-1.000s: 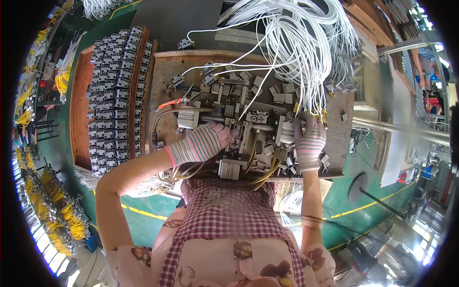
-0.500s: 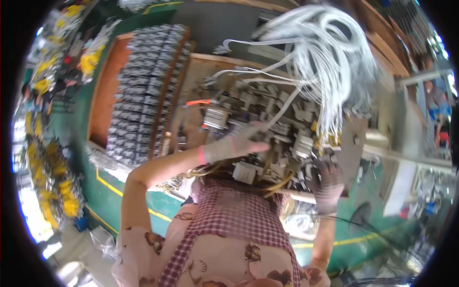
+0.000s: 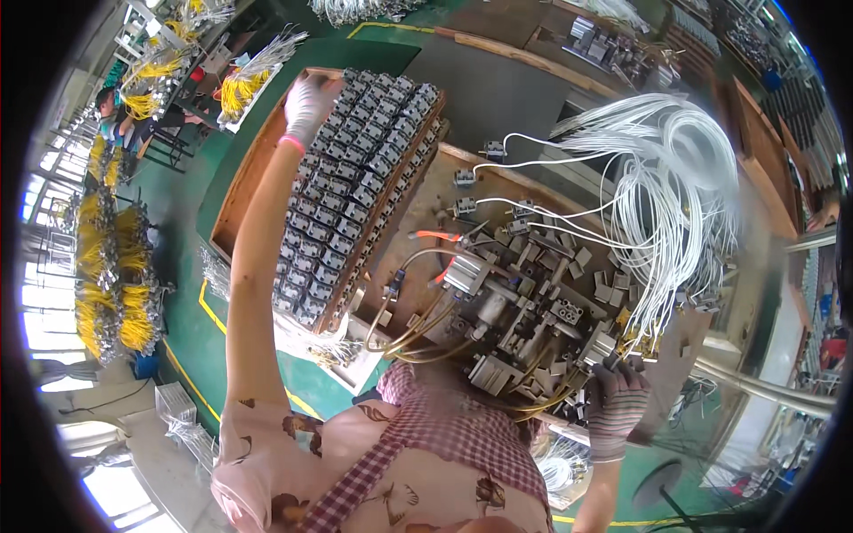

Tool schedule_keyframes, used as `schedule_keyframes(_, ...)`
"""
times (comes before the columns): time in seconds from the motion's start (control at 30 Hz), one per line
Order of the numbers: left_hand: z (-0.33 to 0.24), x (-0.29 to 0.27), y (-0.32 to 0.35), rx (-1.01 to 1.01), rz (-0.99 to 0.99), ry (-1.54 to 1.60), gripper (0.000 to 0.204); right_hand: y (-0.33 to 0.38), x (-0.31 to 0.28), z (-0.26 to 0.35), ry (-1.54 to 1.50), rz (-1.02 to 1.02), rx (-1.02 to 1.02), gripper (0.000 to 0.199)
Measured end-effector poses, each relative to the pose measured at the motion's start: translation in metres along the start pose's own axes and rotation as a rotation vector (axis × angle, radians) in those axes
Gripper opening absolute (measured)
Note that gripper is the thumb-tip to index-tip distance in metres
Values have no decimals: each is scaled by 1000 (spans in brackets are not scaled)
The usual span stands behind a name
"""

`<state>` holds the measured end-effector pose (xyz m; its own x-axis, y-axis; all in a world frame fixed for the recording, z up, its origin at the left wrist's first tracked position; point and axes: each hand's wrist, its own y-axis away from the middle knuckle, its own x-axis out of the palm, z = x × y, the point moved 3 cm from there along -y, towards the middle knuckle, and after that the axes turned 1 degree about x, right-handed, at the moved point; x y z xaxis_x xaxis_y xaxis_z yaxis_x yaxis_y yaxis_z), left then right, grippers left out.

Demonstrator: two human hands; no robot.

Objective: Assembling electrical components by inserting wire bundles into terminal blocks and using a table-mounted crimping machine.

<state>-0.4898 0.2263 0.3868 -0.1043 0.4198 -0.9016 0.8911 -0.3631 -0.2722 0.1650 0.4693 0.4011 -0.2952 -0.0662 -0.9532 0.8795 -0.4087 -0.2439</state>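
My left hand point(image 3: 309, 108), in a light striped glove, is stretched out to the far end of a wooden tray point(image 3: 242, 197). Packed rows of small grey block-shaped housings point(image 3: 342, 178) fill the tray's right part. The fingers are bent at the far row; what they hold, if anything, is hidden. At the right end of a metal fixture point(image 3: 493, 311), my gloved right hand point(image 3: 616, 404) is closed, its dark fingertips beside the yellow ends of a white cable bundle point(image 3: 666, 222). I cannot make out anything in its fingers.
Several white cables run left to small grey housings point(image 3: 464, 178) on the bench. An orange-handled tool point(image 3: 437, 236) lies left of the fixture. Tan hoses point(image 3: 418, 355) loop at its near side. Racks of yellow cables point(image 3: 133, 275) stand at the far left.
My left hand has moved from over the fixture to the far end of the tray. My right hand stays by the fixture's right end. The view has shifted.
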Motion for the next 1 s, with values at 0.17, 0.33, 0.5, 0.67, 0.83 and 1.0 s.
schedule_keyframes(0.17, 114, 80, -36, -241, 242, 688, 70, 6, 4, -5, 51, -118, 26, 28)
schedule_keyframes(0.33, 126, 59, -33, -360, 261, 728, 49, 4, 5, -6, 33, -197, -1, 26)
schedule_keyframes(0.5, 41, -30, 26, -195, 36, 1039, 47, 22, -17, -7, -311, -143, 259, 22)
schedule_keyframes(0.67, -130, -84, 185, 241, 311, 1200, 53, 35, 6, -5, -1345, -66, 643, 69)
schedule_keyframes(0.83, -229, -15, 324, 323, 963, 1101, 81, -5, 24, 45, -1804, -30, 456, 57)
schedule_keyframes(1.0, -263, 24, 370, 431, 1062, 1159, 84, -37, 38, 52, -1243, -1, 184, 42)
